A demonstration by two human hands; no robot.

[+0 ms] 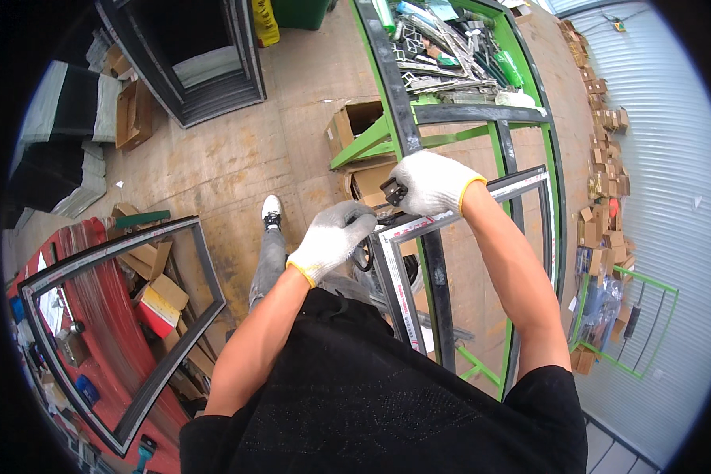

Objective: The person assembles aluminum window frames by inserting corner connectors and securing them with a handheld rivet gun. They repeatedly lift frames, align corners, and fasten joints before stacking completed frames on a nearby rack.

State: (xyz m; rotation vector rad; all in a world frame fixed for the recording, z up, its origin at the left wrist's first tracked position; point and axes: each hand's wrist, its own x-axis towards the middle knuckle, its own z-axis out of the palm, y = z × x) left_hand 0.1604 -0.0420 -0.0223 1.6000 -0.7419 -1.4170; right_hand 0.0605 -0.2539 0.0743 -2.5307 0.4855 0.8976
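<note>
Here, on the green workbench (pixel 363 145): rectangular window frame (pixel 400 288), dark with white film; above the bench's left edge, right gloved hand (pixel 433 183), closed around small black hardware piece (pixel 392 190), and left gloved hand (pixel 336 235), fingers curled, grip indeterminable; at the bench's far end, metal offcuts (pixel 450 67)

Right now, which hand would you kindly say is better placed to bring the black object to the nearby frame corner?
Probably the right hand: it holds the black object, close to that corner of the frame. The left hand is near too, but without that object.
</note>
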